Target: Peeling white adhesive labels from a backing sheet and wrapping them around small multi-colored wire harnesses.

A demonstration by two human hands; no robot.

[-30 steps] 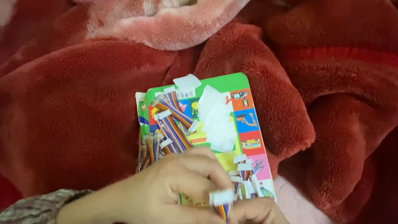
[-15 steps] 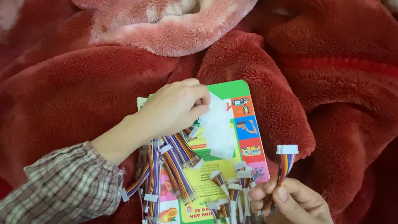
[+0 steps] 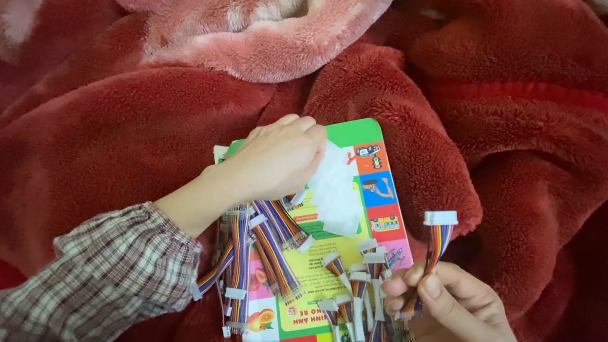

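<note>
A colourful picture book lies on a red fleece blanket. Several short rainbow ribbon cables with white plug ends are scattered over it. My left hand reaches over the book's upper left part, fingers curled down onto the cables there; whether it grips one is hidden. My right hand is at the lower right, pinching one ribbon cable upright, its white plug pointing up. A white patch sits on the book beside my left hand.
A pink and cream fleece blanket is bunched up at the top. Thick red blanket folds rise to the right of the book. My left arm wears a checked sleeve.
My hands have parted: the left one moved up to the book's top left, the right one drew aside to the right, lifting one cable clear of the pile.
</note>
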